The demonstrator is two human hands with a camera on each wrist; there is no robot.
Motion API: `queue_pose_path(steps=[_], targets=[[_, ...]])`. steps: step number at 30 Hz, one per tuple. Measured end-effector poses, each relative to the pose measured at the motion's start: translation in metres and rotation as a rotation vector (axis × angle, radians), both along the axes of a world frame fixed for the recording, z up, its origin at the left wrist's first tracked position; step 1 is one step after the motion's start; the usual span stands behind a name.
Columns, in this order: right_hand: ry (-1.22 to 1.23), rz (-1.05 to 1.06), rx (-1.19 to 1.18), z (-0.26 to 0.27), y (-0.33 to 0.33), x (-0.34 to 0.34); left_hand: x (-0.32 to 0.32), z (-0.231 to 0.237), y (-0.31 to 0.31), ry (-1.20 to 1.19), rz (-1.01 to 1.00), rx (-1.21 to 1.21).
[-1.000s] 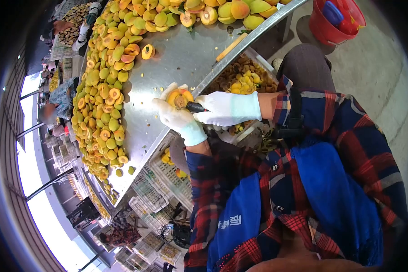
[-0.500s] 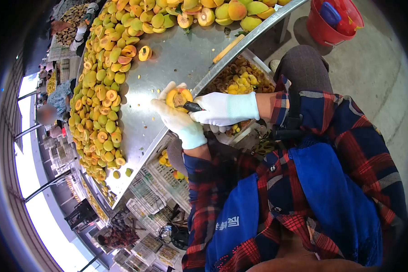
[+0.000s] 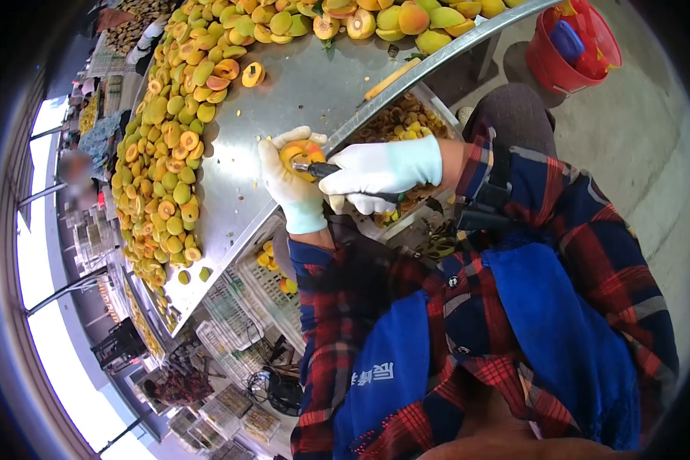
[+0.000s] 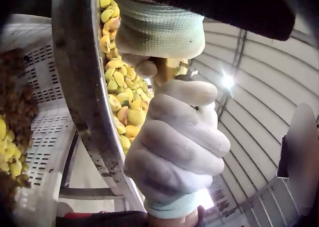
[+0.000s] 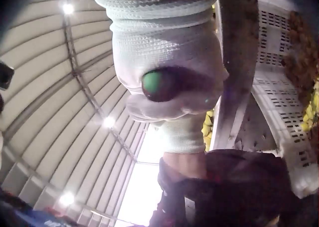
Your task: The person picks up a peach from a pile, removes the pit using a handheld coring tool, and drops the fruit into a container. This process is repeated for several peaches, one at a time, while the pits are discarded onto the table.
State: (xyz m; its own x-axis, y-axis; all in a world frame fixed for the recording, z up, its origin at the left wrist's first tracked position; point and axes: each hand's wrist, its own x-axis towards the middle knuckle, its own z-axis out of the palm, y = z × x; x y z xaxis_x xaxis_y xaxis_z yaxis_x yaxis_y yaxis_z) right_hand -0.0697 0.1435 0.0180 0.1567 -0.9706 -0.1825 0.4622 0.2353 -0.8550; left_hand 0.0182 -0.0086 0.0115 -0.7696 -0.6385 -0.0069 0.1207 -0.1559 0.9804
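Head view | our left hand [image 3: 282, 173] curls round the fruit [image 3: 307, 148], our right hand [image 3: 366, 173] grips the tool [image 3: 324, 169] | we judge fruit light, soft, slippery: cup its outside gently

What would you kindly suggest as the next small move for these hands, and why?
Perhaps a small turn of the tool in the right hand, since its metal tip lies at the cut face of the fruit that the left hand holds.
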Motion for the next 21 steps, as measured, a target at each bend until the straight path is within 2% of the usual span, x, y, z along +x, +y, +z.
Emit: queue_pose_path(steps=[1, 2, 3, 4, 6, 8, 10, 12, 14, 15, 16, 18, 20, 21], targets=[[0.193, -0.105, 0.042, -0.002, -0.003, 0.008, -0.001, 0.000, 0.001, 0.008, 0.012, -0.002], [0.381, -0.212, 0.080, -0.004, -0.004, 0.015, -0.002, 0.000, 0.001, -0.034, 0.003, -0.121], [0.322, -0.210, 0.095, 0.001, 0.000, 0.017, -0.001, 0.001, 0.002, -0.077, -0.008, -0.240], [0.329, -0.205, 0.089, 0.001, 0.002, 0.014, -0.001, 0.001, 0.003, -0.071, 0.000, -0.244], [-0.104, -0.040, -0.016, -0.006, 0.008, 0.005, 0.004, 0.003, 0.007, -0.064, 0.021, -0.334], [-0.132, -0.002, -0.076, -0.005, 0.009, 0.003, 0.006, 0.008, 0.008, -0.004, 0.033, -0.293], [-0.008, -0.025, -0.038, 0.008, 0.013, 0.008, 0.010, 0.009, 0.010, 0.011, 0.009, -0.076], [0.313, -0.058, 0.066, 0.010, 0.006, 0.017, 0.015, 0.009, 0.011, -0.008, 0.011, -0.119], [0.158, -0.055, 0.034, 0.007, 0.010, 0.020, 0.016, 0.009, 0.011, -0.026, 0.014, -0.160], [-0.020, 0.014, -0.017, 0.002, 0.013, 0.017, 0.019, 0.009, 0.012, -0.043, 0.003, -0.292], [-0.448, 0.165, -0.012, -0.008, 0.010, 0.017, 0.022, 0.010, 0.017, -0.065, -0.008, -0.421], [-0.668, 0.223, -0.005, -0.014, 0.010, 0.022, 0.020, 0.013, 0.022, 0.023, 0.017, -0.452], [-0.155, -0.066, -0.065, 0.004, 0.012, 0.037, 0.017, 0.012, 0.027, 0.142, 0.016, 0.334], [-0.104, -0.109, -0.111, 0.002, 0.009, 0.043, 0.018, 0.012, 0.029, 0.145, -0.002, 0.403]])
